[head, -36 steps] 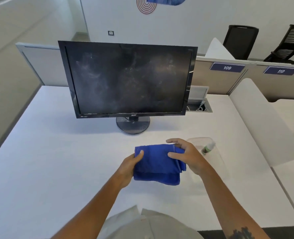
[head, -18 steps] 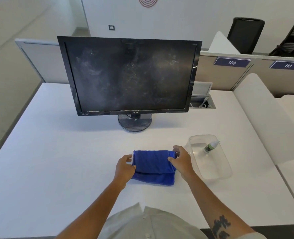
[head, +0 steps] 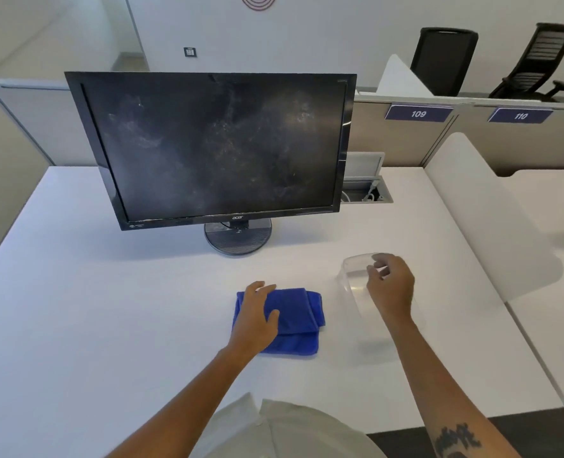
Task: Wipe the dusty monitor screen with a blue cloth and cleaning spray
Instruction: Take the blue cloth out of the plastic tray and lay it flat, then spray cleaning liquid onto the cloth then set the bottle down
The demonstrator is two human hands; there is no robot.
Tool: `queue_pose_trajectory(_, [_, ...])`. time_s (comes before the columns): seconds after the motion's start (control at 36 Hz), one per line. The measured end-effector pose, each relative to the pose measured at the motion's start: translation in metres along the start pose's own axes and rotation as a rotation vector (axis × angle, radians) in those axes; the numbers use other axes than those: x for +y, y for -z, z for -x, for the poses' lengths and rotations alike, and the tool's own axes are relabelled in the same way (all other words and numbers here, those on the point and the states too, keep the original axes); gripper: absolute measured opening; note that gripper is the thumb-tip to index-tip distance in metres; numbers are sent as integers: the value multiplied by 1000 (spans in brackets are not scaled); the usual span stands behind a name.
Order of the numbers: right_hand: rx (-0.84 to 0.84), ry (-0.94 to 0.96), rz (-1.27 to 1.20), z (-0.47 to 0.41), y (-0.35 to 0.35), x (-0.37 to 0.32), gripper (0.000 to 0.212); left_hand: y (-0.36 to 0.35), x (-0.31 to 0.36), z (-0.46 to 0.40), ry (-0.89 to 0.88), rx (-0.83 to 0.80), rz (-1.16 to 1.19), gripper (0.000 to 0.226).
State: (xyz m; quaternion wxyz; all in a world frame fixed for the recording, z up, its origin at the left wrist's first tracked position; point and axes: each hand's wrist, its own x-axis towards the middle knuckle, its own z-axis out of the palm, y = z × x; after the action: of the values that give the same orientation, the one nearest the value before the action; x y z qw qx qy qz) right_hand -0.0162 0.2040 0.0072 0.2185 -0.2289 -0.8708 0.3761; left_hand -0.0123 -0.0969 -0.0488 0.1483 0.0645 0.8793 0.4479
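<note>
The monitor (head: pixel 218 150) is placed upright on its round base (head: pixel 237 236), well beyond both hands, and its dark screen (head: pixel 221 153) is covered with pale dust marks and smears. The blue cloth (head: pixel 294 319) is laid folded on the white desk (head: pixel 92 309), nearer to the person than the monitor, and it is found under the left hand and to the left of the right hand.

The left hand (head: pixel 257 317) is laid flat on the left part of the cloth, palm down, with the fingers loosely spread and the thumb resting on the fabric; nothing is pinched by it. The right hand (head: pixel 391 285) is held over a clear plastic container (head: pixel 350 276), which stands just to the right of the cloth. Its fingers are curled downward and partly apart near the far rim of the container. Whether something is touched or gripped there cannot be told, because the inside of the container is hidden by the hand. The spray bottle is not seen.

Beyond the right hand, an open cable box (head: pixel 366 190) is set into the desk beside the monitor. Further away, partition panels with the labels 109 (head: pixel 418 113) and 110 (head: pixel 520 116) are seen, and behind them two black office chairs (head: pixel 442 61).
</note>
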Motion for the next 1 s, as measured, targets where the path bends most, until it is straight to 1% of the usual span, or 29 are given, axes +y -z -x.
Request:
queue_pose_trajectory(0.06, [55, -4, 75, -9, 10, 8, 31, -12, 16, -3, -57, -111, -28, 60])
queue_pose_trajectory(0.11, [64, -10, 154, -16, 17, 16, 44, -26, 32, -3, -130, -219, -76, 66])
queue_pose_trajectory(0.19, [1, -44, 211, -24, 24, 25, 56, -47, 56, -2, -261, -373, -146, 73])
queue_pose_trajectory(0.31, [-119, -87, 281, -28, 25, 36, 55, -69, 79, -4, -389, -453, -332, 81])
queue_pose_trajectory(0.39, [-168, -96, 300, -27, 24, 41, 51, -82, 85, -5, -435, -474, -381, 83])
queue_pose_trajectory(0.47, [-180, -81, 315, -25, 22, 42, 40, -87, 87, -7, -428, -497, -364, 79])
queue_pose_trajectory(0.56, [-195, -84, 265, -27, 23, 43, 26, -87, 88, -8, -420, -504, -345, 75])
queue_pose_trajectory(0.61, [-200, -81, 217, -27, 22, 45, 23, -85, 88, -8, -407, -494, -322, 72])
queue_pose_trajectory(0.72, [-183, -111, 152, -26, 23, 46, 22, -79, 90, -7, -368, -454, -269, 69])
queue_pose_trajectory(0.86, [-148, -87, 99, -32, 32, 37, 18, -69, 89, -6, -310, -419, -168, 64])
queue_pose_trajectory(1.0, [-144, 1, 41, -45, 53, 3, 31, -57, 96, -5, -275, -332, -53, 65])
